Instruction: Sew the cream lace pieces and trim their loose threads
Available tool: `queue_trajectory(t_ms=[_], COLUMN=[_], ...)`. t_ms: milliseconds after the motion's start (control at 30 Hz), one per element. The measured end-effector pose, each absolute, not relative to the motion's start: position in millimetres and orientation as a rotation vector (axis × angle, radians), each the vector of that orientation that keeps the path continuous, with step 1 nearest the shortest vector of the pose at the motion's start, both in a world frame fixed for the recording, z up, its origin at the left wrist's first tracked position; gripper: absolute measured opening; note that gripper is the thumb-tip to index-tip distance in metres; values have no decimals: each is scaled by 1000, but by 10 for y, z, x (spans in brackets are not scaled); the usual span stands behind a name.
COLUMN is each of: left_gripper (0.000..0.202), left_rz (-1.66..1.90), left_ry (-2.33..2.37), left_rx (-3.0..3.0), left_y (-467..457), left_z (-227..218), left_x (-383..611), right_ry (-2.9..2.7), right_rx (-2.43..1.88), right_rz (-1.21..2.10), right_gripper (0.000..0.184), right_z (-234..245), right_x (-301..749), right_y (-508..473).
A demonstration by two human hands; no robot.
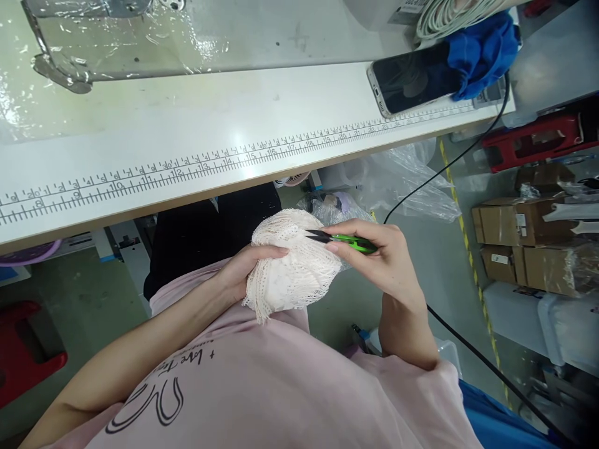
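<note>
A bundle of cream lace fabric is held over my lap, just off the table's front edge. My left hand grips its left side, the thumb lying on top and the other fingers hidden underneath. In my right hand are small green thread snips, pinched between thumb and fingers. Their dark pointed blades reach left over the upper right part of the lace. Whether the tips touch the fabric I cannot tell.
A white table with a printed ruler along its edge lies ahead. On it are a phone, a blue cloth and a coil of pale cord. A black cable runs down at right, near cardboard boxes.
</note>
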State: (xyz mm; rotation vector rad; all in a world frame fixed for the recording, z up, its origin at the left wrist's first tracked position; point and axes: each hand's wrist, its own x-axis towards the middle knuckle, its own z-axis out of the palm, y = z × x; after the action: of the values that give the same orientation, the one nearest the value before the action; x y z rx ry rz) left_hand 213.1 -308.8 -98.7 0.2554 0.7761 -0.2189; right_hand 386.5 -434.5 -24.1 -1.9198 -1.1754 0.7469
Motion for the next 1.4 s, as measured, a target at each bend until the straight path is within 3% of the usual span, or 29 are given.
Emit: queue_trajectory(t_ms=[367,567,733,1067,1400], left_gripper=[48,43,43,36,45], left_rz=[-203,-194,-183,-79,3], left_ry=[796,800,793,899,933], left_rx=[263,282,294,315,324], left_y=[-3088,-3077,-3060,-3080,-3081], left_z=[-962,-953,-969,-1012,-1073], left_x=[2143,2145,2127,2163,2143], right_ry=[-1255,-1223,-1194,-1436,-1198], right_rx=[-1909,-1826,-1934,-1904,-2036], right_rz=[727,770,596,688,326], right_gripper=[17,17,18,19,19], right_z=[-266,-242,-237,-157,-156], right_x=[3842,3872,3900,3901,3925], right_y=[-4310,-4335,-4398,-4503,-4617])
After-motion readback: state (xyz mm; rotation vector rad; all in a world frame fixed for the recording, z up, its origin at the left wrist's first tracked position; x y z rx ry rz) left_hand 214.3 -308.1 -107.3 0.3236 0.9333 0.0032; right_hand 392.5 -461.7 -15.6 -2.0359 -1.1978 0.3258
